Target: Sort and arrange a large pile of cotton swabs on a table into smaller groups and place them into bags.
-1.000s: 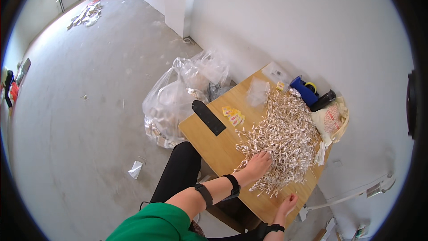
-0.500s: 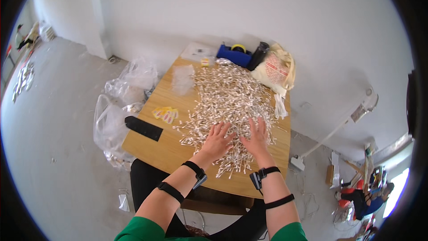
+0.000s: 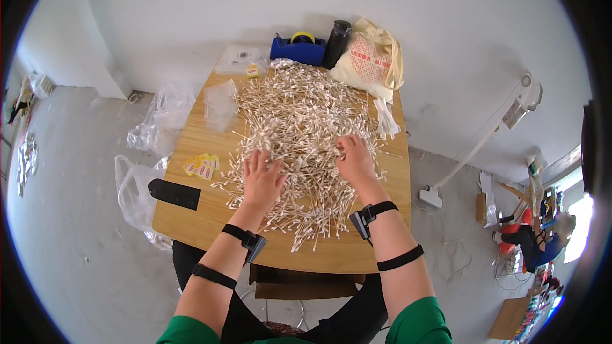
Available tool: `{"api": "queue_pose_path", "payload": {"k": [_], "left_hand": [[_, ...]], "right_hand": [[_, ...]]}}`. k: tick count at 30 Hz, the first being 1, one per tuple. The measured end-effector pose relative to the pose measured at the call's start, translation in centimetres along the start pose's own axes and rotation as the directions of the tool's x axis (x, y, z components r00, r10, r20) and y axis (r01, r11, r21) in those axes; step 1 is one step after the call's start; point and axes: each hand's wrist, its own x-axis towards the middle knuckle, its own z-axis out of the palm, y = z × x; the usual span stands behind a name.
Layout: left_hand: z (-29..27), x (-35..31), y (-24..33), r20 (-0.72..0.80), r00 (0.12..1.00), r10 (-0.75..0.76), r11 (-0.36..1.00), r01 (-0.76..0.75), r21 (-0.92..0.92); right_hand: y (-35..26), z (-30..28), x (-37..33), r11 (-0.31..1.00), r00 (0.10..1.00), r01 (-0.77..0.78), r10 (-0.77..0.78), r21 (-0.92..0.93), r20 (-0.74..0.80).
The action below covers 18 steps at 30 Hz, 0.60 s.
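A wide, loose heap of cotton swabs (image 3: 299, 114) with white tips and pale sticks covers the middle of the wooden table. At the heap's left side lies my left hand (image 3: 260, 181), palm down, its fingers apart and touching the swabs. Over on the right side, my right hand (image 3: 357, 162) has its fingers curled in against the swabs. Whatever is under those fingertips, if anything, is hidden. Black straps with small devices circle both forearms.
Behind the heap stand a blue tape dispenser (image 3: 298, 50), a black bottle (image 3: 336, 44) and a cream cloth bag (image 3: 370, 64). Yellow-and-white labels (image 3: 203, 165), a black strip (image 3: 173, 193) and clear plastic bags (image 3: 220, 106) lie left. A person (image 3: 542, 242) sits far right.
My hands have moved apart, the left one toward the heap's left side and the right one slightly up. The right fingers have curled from spread. The whole view has shifted.
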Motion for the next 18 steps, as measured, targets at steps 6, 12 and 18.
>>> {"api": "queue_pose_path", "payload": {"k": [6, 12, 18], "left_hand": [[-0.1, -1.3, -0.2, -0.113, 0.993, -0.031, 0.999, 0.026, -0.047], [-0.9, -4.1, 0.4, -0.106, 0.994, 0.027, 0.994, -0.037, -0.099], [-3.1, -2.8, 1.5, -0.082, 0.994, 0.07, 0.973, -0.086, -0.214]], "right_hand": [[2.9, 0.0, -3.6, 0.985, 0.98, 0.045, -0.012, 0.164, -0.198], [1.8, 1.5, -10.6, 0.98, 0.961, 0.151, -0.114, 0.132, -0.25], [0.7, 0.5, -14.4, 0.97, 0.977, 0.136, -0.098, 0.2, -0.189]]}}
